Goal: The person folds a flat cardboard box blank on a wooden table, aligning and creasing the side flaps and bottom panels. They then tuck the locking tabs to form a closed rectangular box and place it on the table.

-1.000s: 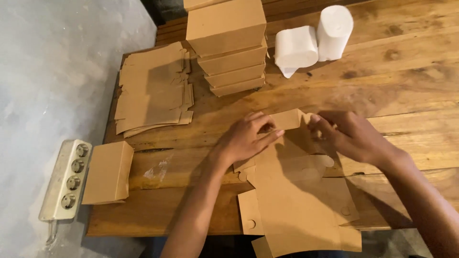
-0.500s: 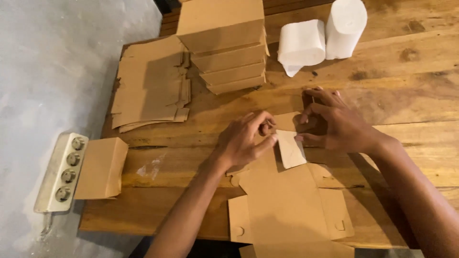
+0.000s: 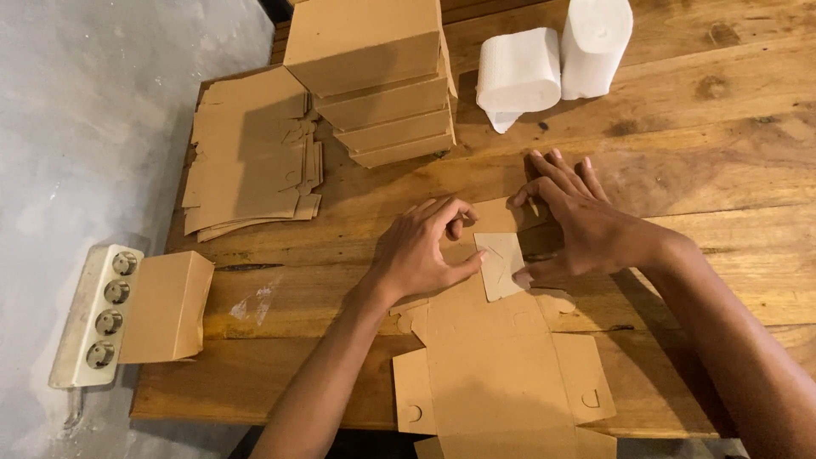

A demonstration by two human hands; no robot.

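In the middle of the frame, on the wooden table [image 3: 722,255], both hands are down on a flat brown cardboard box blank [image 3: 497,357] that runs from the centre to the bottom edge, its side flaps spread and small curved slits showing near the lower corners. The left hand [image 3: 421,251] sits on the blank's upper end, fingers curled in, thumb stretched right and pressing the edge of a small pale flap [image 3: 500,265] that is folded over. The right hand [image 3: 578,225] comes in from the right, fingers fanned fairly wide over the top of the blank, fingertips planted on the card and thumb pinned at the flap's lower right corner. Neither hand is closed round anything; both press flat.

Up at the top centre stands a stack of folded boxes [image 3: 382,76], brown, piled four or so high. Just left of it, in the upper left, lies a loose pile of flat blanks [image 3: 246,161]. Upper right, two white paper rolls [image 3: 552,64] sit side by side, touching, one lying with a loose end hanging, one upright. Over at the lower left edge of the table rests a single made-up box [image 3: 166,306], and right beside it, off the table edge, a white power strip [image 3: 93,314] with four round sockets against the grey floor [image 3: 76,110].
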